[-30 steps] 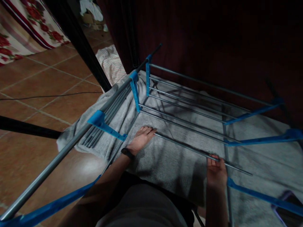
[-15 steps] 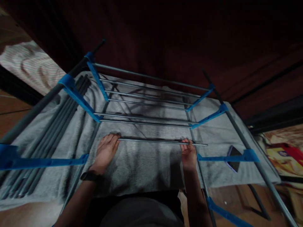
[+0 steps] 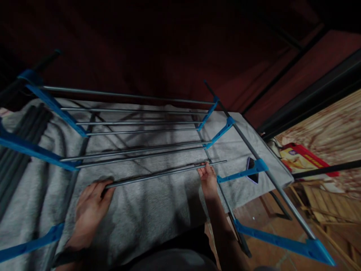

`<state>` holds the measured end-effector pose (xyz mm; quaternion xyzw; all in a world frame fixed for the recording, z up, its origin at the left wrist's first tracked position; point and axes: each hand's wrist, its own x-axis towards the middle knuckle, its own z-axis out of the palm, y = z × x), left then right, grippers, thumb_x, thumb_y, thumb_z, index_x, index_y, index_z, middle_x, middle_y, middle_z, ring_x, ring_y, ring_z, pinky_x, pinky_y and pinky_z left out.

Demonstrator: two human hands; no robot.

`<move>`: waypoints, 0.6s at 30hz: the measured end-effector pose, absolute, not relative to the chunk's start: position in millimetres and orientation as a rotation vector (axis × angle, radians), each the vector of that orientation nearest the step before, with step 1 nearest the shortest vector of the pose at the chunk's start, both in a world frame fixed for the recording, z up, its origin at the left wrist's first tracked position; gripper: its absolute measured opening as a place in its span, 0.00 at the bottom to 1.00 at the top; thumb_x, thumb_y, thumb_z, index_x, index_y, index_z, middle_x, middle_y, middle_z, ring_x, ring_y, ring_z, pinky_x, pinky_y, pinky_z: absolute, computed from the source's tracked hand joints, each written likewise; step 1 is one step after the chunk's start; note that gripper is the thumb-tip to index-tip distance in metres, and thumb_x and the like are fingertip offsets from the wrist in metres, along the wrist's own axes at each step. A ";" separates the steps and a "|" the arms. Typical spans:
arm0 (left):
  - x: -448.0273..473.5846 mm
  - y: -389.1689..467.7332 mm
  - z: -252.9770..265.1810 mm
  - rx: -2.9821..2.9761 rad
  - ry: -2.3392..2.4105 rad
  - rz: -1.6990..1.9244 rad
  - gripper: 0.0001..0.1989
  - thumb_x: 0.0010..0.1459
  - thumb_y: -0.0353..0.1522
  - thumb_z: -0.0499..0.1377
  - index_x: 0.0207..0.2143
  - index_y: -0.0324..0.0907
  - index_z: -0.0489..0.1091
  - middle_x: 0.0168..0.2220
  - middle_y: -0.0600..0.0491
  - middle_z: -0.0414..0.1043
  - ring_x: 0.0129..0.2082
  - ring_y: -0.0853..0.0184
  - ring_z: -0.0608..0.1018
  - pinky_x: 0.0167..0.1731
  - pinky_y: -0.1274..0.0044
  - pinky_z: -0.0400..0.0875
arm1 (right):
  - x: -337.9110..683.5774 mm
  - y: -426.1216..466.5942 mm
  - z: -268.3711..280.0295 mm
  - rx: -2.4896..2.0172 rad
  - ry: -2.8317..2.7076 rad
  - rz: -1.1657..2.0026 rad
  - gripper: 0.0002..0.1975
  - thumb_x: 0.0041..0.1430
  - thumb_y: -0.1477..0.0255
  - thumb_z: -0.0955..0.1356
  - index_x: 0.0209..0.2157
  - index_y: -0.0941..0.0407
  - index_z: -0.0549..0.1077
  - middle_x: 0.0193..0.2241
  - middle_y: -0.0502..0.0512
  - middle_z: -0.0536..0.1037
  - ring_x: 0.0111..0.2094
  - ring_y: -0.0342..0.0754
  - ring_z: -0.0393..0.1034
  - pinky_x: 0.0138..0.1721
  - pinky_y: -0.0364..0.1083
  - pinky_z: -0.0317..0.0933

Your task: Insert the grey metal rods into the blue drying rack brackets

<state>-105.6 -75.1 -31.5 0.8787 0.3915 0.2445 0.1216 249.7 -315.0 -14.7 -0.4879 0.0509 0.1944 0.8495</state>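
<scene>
A thin grey metal rod (image 3: 158, 175) spans the space between my two hands, just above the grey cloth. Its left end disappears into my left hand (image 3: 94, 203), whose fingers are closed around it. Near the other end my right hand (image 3: 208, 177) pinches the rod, and a short length sticks out beyond the fingers. Around both hands stands a rack frame of grey tubes with blue plastic brackets. One blue bracket (image 3: 239, 174) lies just right of my right hand. Several fitted rods, such as the nearest crossbar (image 3: 141, 155), run between brackets farther back.
A grey blanket (image 3: 158, 210) covers the surface under the frame. Several loose grey tubes (image 3: 19, 150) lie at the left. A phone (image 3: 252, 171) rests on the blanket at the right, behind a bracket. Beyond are a red and yellow package (image 3: 307, 158) and a wooden slatted item (image 3: 329, 199).
The view has turned to the right, so the frame appears farther left. Both hands still hold the rod, which now slants up toward its right end in the picture.
</scene>
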 end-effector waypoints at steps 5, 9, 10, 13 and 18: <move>-106.5 -73.7 -29.2 2.537 1.183 0.706 0.23 0.68 0.50 0.47 0.47 0.44 0.71 0.45 0.43 0.77 0.49 0.49 0.76 0.55 0.60 0.71 | 245.0 -312.1 -14.6 -0.984 0.135 0.424 0.17 0.50 0.63 0.81 0.32 0.51 0.72 0.32 0.44 0.82 0.33 0.42 0.77 0.40 0.43 0.73; -108.5 -71.2 -28.2 2.543 1.145 0.707 0.20 0.67 0.49 0.49 0.46 0.45 0.70 0.47 0.42 0.76 0.51 0.48 0.77 0.58 0.57 0.70 | 241.1 -309.4 -16.5 -0.959 0.177 0.448 0.16 0.53 0.65 0.80 0.30 0.50 0.70 0.29 0.43 0.80 0.30 0.42 0.75 0.38 0.43 0.72; -109.0 -70.1 -28.7 2.540 1.132 0.721 0.20 0.66 0.48 0.50 0.46 0.45 0.71 0.48 0.42 0.76 0.52 0.48 0.77 0.59 0.57 0.70 | 240.5 -308.9 -17.1 -0.953 0.176 0.453 0.15 0.54 0.66 0.79 0.30 0.50 0.70 0.29 0.42 0.79 0.30 0.42 0.74 0.38 0.43 0.72; -110.0 -66.8 -30.7 2.532 1.133 0.745 0.19 0.65 0.47 0.51 0.47 0.44 0.72 0.50 0.40 0.76 0.53 0.46 0.77 0.60 0.55 0.70 | 240.1 -307.6 -18.3 -0.938 0.145 0.472 0.12 0.58 0.66 0.77 0.30 0.49 0.71 0.29 0.42 0.79 0.30 0.42 0.73 0.39 0.44 0.71; -109.6 -67.7 -26.8 2.581 1.113 0.697 0.20 0.66 0.46 0.49 0.49 0.44 0.71 0.49 0.39 0.77 0.52 0.46 0.78 0.59 0.55 0.71 | 243.3 -305.4 -19.5 -0.967 0.139 0.452 0.12 0.54 0.63 0.79 0.32 0.50 0.74 0.30 0.45 0.81 0.33 0.45 0.76 0.39 0.46 0.73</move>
